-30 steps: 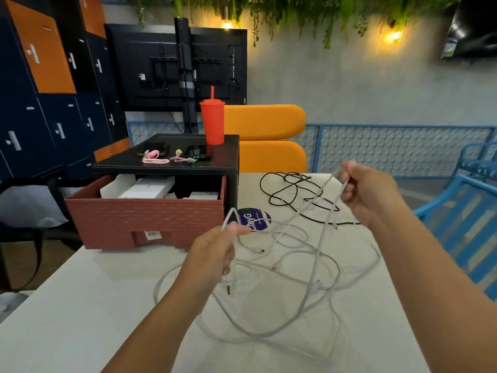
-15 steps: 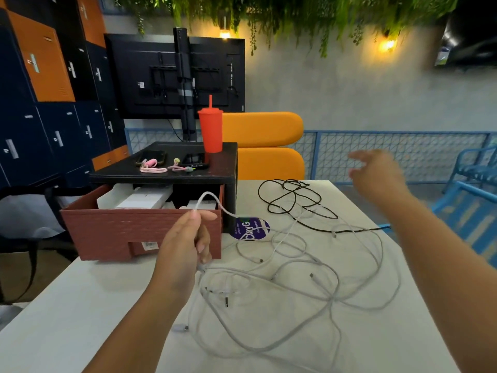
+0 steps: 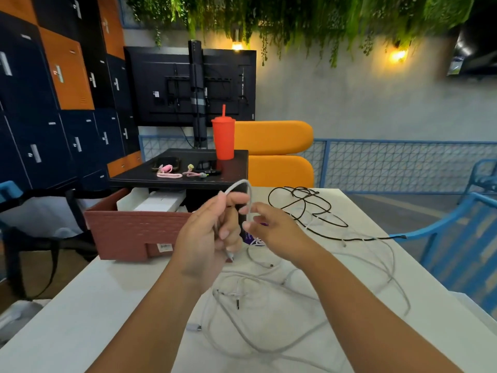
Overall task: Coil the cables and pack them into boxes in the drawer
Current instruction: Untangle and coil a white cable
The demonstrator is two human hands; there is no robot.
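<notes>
White cable [image 3: 250, 196], raised in a small arch above the table [image 3: 80, 305], between your two hands. Your left hand [image 3: 207, 238] grips it, fingers curled round the strand, with a plug end showing just below the palm. Your right hand [image 3: 271, 230] has its fingertips at the descending side of the arch; whether they pinch it cannot be told.

Risk: the free length trails into the loose white cables [image 3: 285, 281] heaped on the table, which cross one another and overlap part of the black cable [image 3: 309, 208]. Drawing in more length would likely drag neighbours along or tighten a snarl. A loop wound too small may spring open before it reaches the boxes [image 3: 158, 203] in the open red-brown drawer [image 3: 129, 232], just behind your hands.

The cable is thin, pale and limp, with no full coil formed yet.
</notes>
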